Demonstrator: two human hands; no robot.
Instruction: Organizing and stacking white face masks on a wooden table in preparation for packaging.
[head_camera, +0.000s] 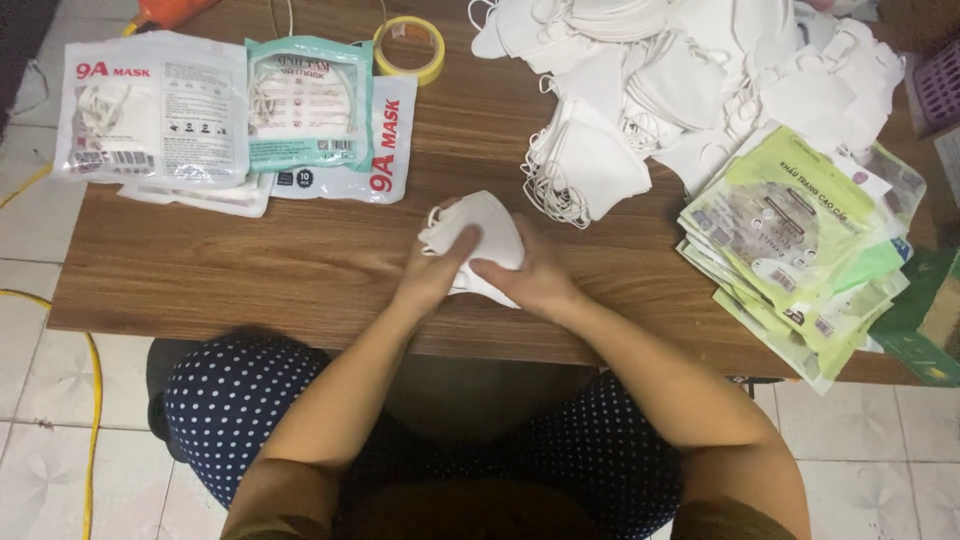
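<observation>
White masks (487, 243), yellow tape roll (408, 49), navy white-dotted trousers (235, 400), brown woodgrain table (300, 270).

A small stack of folded white fabric masks (487, 243) sits near the front edge of the brown wooden table (300, 270), held between the left hand (432, 272) and the right hand (535, 282). Behind and to its right lies a large heap of loose white masks (680, 80), with a fanned pile of flat green plastic pouches (795, 250) in front of that heap at the table's right end. At the far left lie sealed white and teal mask packets (235, 115), overlapping one another, and a yellow ring of adhesive tape (409, 49) lies just behind them to their right.
</observation>
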